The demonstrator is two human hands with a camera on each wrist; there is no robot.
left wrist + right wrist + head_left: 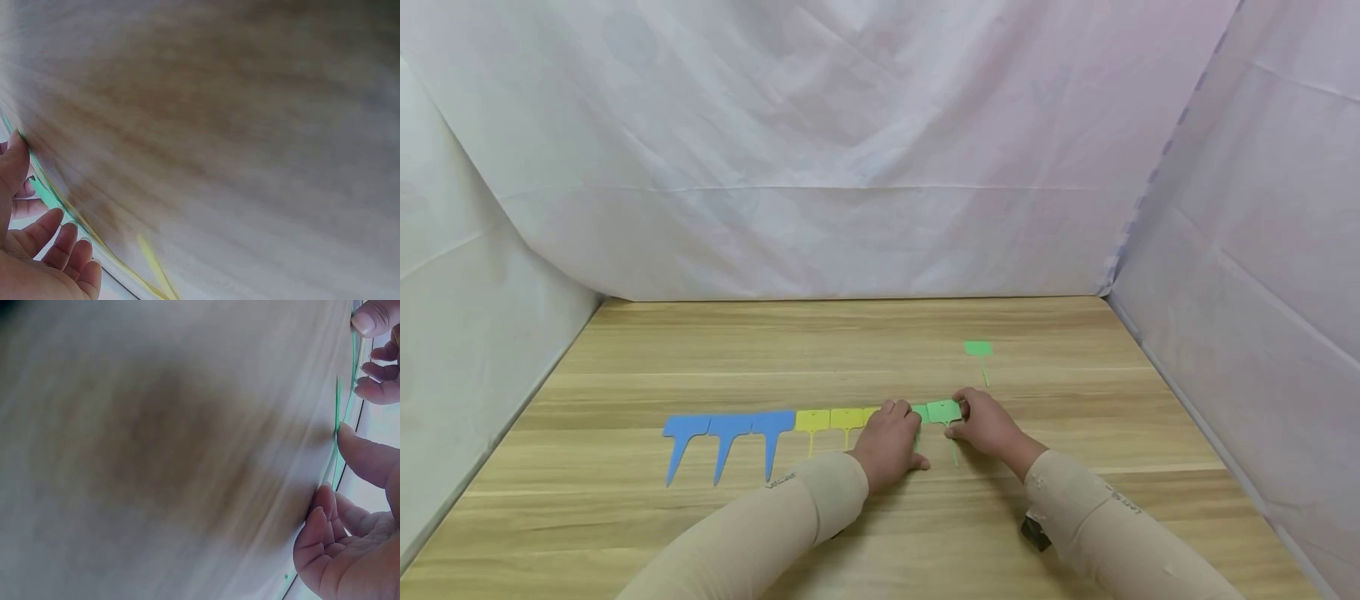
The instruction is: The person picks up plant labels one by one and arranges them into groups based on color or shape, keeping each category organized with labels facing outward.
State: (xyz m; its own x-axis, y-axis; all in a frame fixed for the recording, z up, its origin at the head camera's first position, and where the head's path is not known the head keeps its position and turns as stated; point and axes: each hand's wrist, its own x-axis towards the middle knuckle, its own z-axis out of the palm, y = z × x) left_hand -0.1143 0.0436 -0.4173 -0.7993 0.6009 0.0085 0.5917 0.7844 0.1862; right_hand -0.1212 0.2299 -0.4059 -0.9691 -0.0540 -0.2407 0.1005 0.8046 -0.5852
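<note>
A row of T-shaped plastic plant labels runs across the wooden table in the head view. Three blue labels (731, 426) form its left part, followed by yellow labels (847, 418), the last partly covered by my left hand (887, 443). That hand rests its fingers over the yellow-green join, thumb spread toward the right. Beside it lies a green label (920, 414), partly hidden. At the row's right end, my right hand (994, 427) pinches another green label (944, 411), forefinger at its upper corner and thumb near the stem. Both wrist views show fingertips down at the tabletop.
One more green label (978, 348) lies apart, farther back and to the right of the row. White cloth (865, 242) hangs behind the wooden table (737, 333), with cloth walls on both sides. A dark object (1035, 533) shows under the right sleeve.
</note>
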